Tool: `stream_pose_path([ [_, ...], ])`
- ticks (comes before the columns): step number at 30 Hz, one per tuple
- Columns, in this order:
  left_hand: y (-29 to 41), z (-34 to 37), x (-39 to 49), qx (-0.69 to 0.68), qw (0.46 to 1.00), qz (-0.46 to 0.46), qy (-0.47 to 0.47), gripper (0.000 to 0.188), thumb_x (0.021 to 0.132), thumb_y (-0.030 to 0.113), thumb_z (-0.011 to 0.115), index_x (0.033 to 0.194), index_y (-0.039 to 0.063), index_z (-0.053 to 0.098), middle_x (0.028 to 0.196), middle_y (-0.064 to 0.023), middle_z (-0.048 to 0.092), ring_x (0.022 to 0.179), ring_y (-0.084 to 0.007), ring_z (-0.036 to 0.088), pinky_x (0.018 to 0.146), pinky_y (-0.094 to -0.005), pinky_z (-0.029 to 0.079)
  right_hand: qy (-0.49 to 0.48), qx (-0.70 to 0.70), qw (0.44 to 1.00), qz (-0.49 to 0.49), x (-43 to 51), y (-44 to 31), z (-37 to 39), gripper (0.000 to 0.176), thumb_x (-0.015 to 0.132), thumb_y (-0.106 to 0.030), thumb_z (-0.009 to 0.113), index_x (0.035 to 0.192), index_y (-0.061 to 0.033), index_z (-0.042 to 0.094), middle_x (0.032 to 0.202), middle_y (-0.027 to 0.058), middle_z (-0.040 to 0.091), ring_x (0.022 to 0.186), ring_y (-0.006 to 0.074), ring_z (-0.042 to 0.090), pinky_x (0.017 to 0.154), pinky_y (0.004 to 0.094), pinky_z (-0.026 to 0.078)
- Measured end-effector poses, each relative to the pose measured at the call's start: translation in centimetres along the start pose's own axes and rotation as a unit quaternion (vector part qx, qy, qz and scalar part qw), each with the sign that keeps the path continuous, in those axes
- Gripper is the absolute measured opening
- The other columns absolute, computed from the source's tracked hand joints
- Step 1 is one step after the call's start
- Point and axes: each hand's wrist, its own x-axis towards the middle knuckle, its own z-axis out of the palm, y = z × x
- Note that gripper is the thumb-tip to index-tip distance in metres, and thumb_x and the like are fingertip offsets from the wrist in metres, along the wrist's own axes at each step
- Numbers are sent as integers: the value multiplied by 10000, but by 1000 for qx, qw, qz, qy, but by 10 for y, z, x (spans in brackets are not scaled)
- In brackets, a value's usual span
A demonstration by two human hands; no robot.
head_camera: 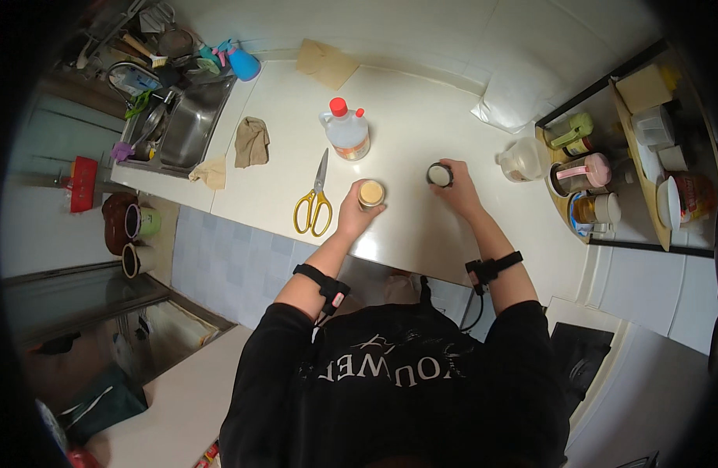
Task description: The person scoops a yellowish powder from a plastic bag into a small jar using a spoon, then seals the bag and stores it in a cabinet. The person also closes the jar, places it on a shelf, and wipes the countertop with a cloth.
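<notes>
My left hand [356, 215] is wrapped around a small open jar [371, 193] that shows a pale tan content at its mouth. Further right, my right hand [459, 190] grips a round dark-rimmed lid [440, 175] with a whitish inner face, held apart from the jar. Scissors with yellow handles [313, 212] lie just left of my left hand, blades pointing away from me. Beyond the jar stands a translucent plastic jug [348, 137] with a red cap and an orange label.
A steel sink [190, 128] is at the left, with a blue spray bottle [242, 63] behind it. A brown cloth [252, 142] lies on the white counter. At the right, a clear plastic pitcher [524, 159] stands beside a shelf [639, 169] of containers.
</notes>
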Motion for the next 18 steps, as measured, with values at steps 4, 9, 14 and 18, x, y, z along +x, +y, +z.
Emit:
stream_pose_path([
  [4,43,-5,-6,-42,998,38,-4,579,633,154,769,1127,69,478,1098,-104,542,1013,-232,542,841,-337,450,-116,-21,987,-110,-12,-65,-42,567,679,-87,703,1176,-57,433,1116,108,460,1030,289,490,872,346,431],
  [9,104,-21,-13,72,973,216,42,564,613,141,749,1111,76,493,1010,-103,511,939,-281,537,799,-351,459,-109,-15,983,-144,-35,-145,-75,607,682,-44,698,1220,-69,418,1143,110,486,1064,260,499,911,329,424],
  [14,138,-43,-24,79,964,254,-24,572,591,122,733,1109,89,493,994,-97,502,927,-286,521,792,-363,442,-107,-39,979,-167,-52,-199,-91,589,702,-65,702,1221,-48,425,1139,122,505,1010,282,549,868,332,455],
  [18,148,-55,-31,129,938,320,-1,586,574,143,743,1102,104,492,986,-88,537,912,-287,526,798,-377,409,-81,-94,971,-203,-64,-227,-96,554,699,-70,702,1197,-32,462,1139,135,515,992,305,549,851,345,458],
])
